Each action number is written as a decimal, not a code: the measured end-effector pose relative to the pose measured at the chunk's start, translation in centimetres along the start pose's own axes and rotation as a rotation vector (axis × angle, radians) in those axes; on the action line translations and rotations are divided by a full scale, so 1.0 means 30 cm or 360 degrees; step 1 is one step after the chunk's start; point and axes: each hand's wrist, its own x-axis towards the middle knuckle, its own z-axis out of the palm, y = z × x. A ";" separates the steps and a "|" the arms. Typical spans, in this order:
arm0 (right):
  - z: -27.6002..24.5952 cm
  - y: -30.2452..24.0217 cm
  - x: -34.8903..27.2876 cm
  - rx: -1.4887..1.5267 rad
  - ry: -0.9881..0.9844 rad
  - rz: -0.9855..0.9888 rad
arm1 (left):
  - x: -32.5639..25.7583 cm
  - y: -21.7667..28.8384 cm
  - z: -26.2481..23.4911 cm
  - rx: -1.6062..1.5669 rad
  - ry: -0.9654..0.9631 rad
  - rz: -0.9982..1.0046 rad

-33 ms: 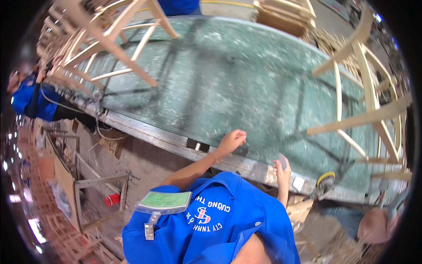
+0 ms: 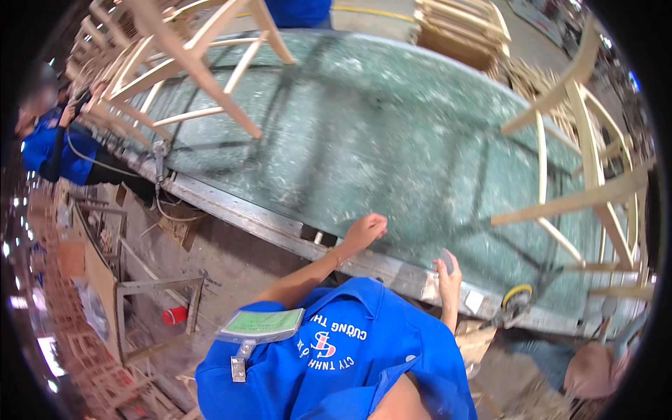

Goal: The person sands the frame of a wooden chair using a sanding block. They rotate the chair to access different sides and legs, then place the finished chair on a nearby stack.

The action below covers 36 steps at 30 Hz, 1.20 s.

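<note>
My left hand point(image 2: 365, 229) rests with curled fingers on the green tabletop point(image 2: 392, 140), just past its metal front rim point(image 2: 280, 227), and holds nothing I can see. At the same rim, further right, my right hand point(image 2: 446, 280) holds up a small flat grey piece point(image 2: 446, 260). A bare wooden chair frame point(image 2: 203, 63) lies on the table's far left. Another chair frame point(image 2: 581, 175) stands at the right. A sander with a yellow pad point(image 2: 516, 297) sits at the rim right of my right hand.
A co-worker in blue point(image 2: 49, 147) works at the table's left end, and another person point(image 2: 595, 371) is at lower right. Stacked wooden parts point(image 2: 462, 28) lie beyond the table. A metal stand point(image 2: 157, 308) with a red cup point(image 2: 173, 315) is on the floor at my left.
</note>
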 end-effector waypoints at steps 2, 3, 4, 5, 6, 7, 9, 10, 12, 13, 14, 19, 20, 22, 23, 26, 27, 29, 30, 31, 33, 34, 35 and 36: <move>0.039 0.005 0.071 -0.0247 -0.0073 -0.0105 | -0.059 0.025 -0.080 -0.0012 0.0154 -0.0059; 0.078 -0.034 0.101 -0.0380 -0.0128 -0.0179 | -0.085 0.015 -0.131 -0.0026 0.0274 -0.0075; 0.120 -0.075 0.127 -0.0479 -0.0154 -0.0202 | -0.103 0.003 -0.174 -0.0042 0.0379 -0.0094; 0.162 -0.105 0.151 -0.0550 -0.0177 -0.0261 | -0.118 0.004 -0.210 -0.0078 0.0388 -0.0085; 0.203 -0.138 0.175 -0.0616 -0.0194 -0.0317 | -0.129 0.008 -0.248 -0.0109 0.0392 -0.0076; 0.244 -0.147 0.202 -0.0679 -0.0201 -0.0360 | -0.134 0.018 -0.279 -0.0137 0.0378 -0.0068; 0.334 -0.159 0.245 -0.0746 -0.0196 -0.0462 | -0.142 0.023 -0.330 -0.0176 0.0410 -0.0053; 0.383 -0.166 0.261 -0.0784 -0.0209 -0.0512 | -0.147 0.022 -0.357 -0.0185 0.0432 -0.0060; 0.463 -0.182 0.288 -0.0918 -0.0177 -0.0528 | -0.145 0.026 -0.411 -0.0240 0.0496 -0.0012; 0.503 -0.192 0.294 -0.0980 -0.0157 -0.0543 | -0.133 0.022 -0.450 -0.0236 0.0503 -0.0017; 0.539 -0.188 0.295 -0.1047 -0.0142 -0.0555 | -0.130 0.022 -0.482 -0.0238 0.0512 -0.0029; 0.645 -0.175 0.321 -0.1085 -0.0131 -0.0464 | -0.088 0.034 -0.675 -0.0099 0.0524 0.0019; 0.661 -0.163 0.325 -0.1052 -0.0134 -0.0480 | -0.077 0.039 -0.707 -0.0084 0.0537 0.0031; 0.696 -0.133 0.331 -0.0984 -0.0103 -0.0488 | -0.062 0.043 -0.773 -0.0045 0.0521 0.0052; 0.723 -0.132 0.333 -0.1000 -0.0086 -0.0535 | -0.050 0.038 -0.792 -0.0025 0.0602 0.0090; 0.832 -0.144 0.352 -0.1044 -0.0033 -0.0635 | -0.021 0.048 -0.840 -0.0091 0.0518 0.0034; 0.871 -0.156 0.353 -0.1058 -0.0037 -0.0659 | -0.011 0.059 -0.847 -0.0071 0.0445 0.0047; 0.947 -0.188 0.340 -0.0989 -0.0093 -0.0596 | 0.007 0.085 -0.870 -0.0049 0.0344 0.0065; 0.979 -0.211 0.326 -0.0901 -0.0130 -0.0508 | 0.013 0.099 -0.881 -0.0028 0.0326 0.0092; 1.009 -0.236 0.311 -0.0819 -0.0190 -0.0439 | 0.014 0.118 -0.897 -0.0019 0.0338 0.0123; 1.049 -0.254 0.283 -0.0815 -0.0189 -0.0440 | 0.029 0.163 -0.943 0.0006 0.0374 0.0160; 1.071 -0.255 0.272 -0.0808 -0.0195 -0.0447 | 0.036 0.168 -0.976 0.0031 0.0418 0.0169; 1.087 -0.257 0.261 -0.0736 -0.0173 -0.0415 | 0.042 0.174 -1.008 0.0056 0.0464 0.0178; 1.096 -0.261 0.250 -0.0663 -0.0154 -0.0385 | 0.045 0.179 -1.040 0.0081 0.0515 0.0187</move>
